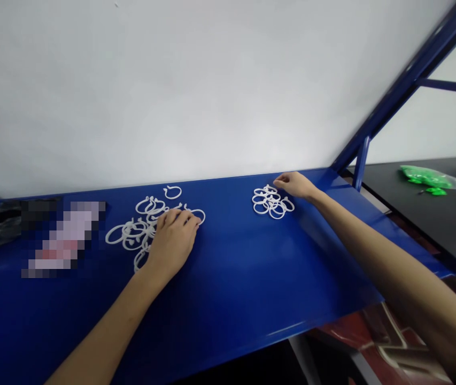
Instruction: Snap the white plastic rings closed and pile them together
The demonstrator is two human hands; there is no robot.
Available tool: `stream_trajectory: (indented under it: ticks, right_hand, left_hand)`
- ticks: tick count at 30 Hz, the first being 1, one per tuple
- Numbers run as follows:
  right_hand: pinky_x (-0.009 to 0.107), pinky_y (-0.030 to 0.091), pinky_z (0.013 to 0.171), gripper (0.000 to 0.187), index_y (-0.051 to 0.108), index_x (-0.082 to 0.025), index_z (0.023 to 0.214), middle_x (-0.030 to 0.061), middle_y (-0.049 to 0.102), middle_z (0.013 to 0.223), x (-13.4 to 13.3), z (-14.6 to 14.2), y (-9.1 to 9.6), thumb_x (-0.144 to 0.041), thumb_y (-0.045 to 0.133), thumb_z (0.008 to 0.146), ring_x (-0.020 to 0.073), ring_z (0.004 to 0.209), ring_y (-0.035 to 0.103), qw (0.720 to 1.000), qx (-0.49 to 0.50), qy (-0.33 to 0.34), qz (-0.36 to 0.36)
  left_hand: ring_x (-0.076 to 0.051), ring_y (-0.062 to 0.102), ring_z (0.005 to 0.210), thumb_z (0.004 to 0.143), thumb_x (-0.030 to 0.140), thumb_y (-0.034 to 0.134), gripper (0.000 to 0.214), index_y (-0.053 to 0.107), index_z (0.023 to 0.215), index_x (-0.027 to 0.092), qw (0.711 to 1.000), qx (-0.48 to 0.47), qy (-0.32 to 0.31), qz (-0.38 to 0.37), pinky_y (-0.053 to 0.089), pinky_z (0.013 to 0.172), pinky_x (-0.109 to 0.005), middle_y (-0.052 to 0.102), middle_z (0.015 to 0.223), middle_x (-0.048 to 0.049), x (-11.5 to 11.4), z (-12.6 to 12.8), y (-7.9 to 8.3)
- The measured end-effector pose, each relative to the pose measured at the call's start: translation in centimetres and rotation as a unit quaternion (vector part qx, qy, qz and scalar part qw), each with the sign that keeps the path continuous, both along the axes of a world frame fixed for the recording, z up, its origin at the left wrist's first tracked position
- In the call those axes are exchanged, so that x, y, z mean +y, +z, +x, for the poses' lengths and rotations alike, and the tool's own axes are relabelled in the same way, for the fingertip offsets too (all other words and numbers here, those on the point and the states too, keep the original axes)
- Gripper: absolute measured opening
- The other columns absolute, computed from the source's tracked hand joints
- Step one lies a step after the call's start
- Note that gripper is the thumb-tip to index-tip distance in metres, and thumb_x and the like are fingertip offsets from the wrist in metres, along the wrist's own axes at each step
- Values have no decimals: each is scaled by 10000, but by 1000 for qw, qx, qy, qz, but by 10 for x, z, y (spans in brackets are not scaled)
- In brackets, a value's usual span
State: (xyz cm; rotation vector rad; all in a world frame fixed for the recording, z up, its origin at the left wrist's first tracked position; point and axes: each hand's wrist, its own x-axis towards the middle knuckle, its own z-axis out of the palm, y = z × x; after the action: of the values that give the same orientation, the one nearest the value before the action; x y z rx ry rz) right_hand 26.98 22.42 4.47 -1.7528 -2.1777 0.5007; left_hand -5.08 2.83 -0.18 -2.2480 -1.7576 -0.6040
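White plastic rings (139, 230) in two piles on blue metal bench (228, 315), piles well apart. Left pile (135, 230) tangled, count unclear; one ring (172, 192) lying just beyond it. Right pile (271, 203) about eight rings. Left hand (174, 240) on left pile, fingers loosely together, pinch cannot tell. Right hand (295, 185) fingertips touching right pile, pinch cannot tell. White wall (211, 91) along bench's back edge. Black table (432, 224) beyond right edge, green plastic bag (428, 179) on it.

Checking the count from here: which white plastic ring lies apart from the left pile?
The lone ring beyond the left hand: it touches no other, while the rest overlap.
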Motion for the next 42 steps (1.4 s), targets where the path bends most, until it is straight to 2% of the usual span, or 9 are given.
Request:
stream_trajectory:
  ticks: [3,6,10,13,17,22,34,38,42]
  right_hand:
    - [366,479,908,256,720,-133,1064,119,739,1056,-20,-12,7,-268,547,932,246,1007,661,995,10,-15,99]
    - [366,473,922,178,708,-174,989,83,738,1014,-62,-36,11,-268,567,936,232,994,648,976,68,70,193]
    - [295,508,749,187,669,-198,1000,29,735,903,-126,-74,0,-362,599,947,165,786,667,960,182,213,19]
    - [262,501,652,157,624,-197,1015,-10,697,771,-152,-91,-19,-336,571,966,134,659,644,938,269,216,-43]
    - [241,503,618,136,564,-204,1064,-36,665,718,-161,-95,-33,-313,548,985,121,607,638,921,336,194,-23]
    - [238,511,653,134,626,-211,934,10,724,841,-166,-91,-32,-316,569,995,135,718,683,919,298,256,44]
    - [255,513,673,264,641,-169,919,64,702,839,-174,-80,-37,-272,438,1054,148,727,645,888,184,382,180]
    - [285,532,762,191,670,-183,1036,77,711,937,-145,-72,-31,-254,493,1028,178,836,674,913,167,315,199]
    - [329,522,784,178,735,-168,1010,97,702,956,-92,-27,-22,-228,578,953,199,801,657,955,132,67,256]
  left_hand:
    - [-293,556,1006,978,246,464,266,730,956,233,999,-23,-31,7,443,889,-491,716,992,-90,-4,8,5]
    - [-252,571,983,985,234,478,247,725,984,229,996,-36,-78,22,463,874,-438,714,984,-66,-10,18,11]
    - [-206,589,974,976,179,514,205,711,1011,223,988,-44,-134,63,477,910,-385,712,992,-38,-20,29,17]
    - [-188,602,963,970,155,522,194,695,1019,227,980,-58,-173,74,500,904,-359,714,994,-21,-26,34,17]
    - [-174,659,953,952,212,572,144,646,1075,225,969,-219,-97,67,551,865,-342,698,1062,-41,-27,43,13]
    - [-153,727,811,948,252,585,99,655,1015,232,930,-362,-24,-58,579,761,-291,759,926,6,-27,48,8]
    - [-128,685,804,972,182,518,165,668,906,201,956,-270,-112,14,551,765,-247,707,847,-3,-33,46,2]
    - [-227,661,929,971,349,549,233,694,1066,192,987,-134,-85,3,549,865,-382,731,949,-60,-14,29,5]
    - [-346,554,1159,977,406,504,469,608,1310,92,999,-16,35,23,462,1012,-511,692,1205,-161,-1,6,2]
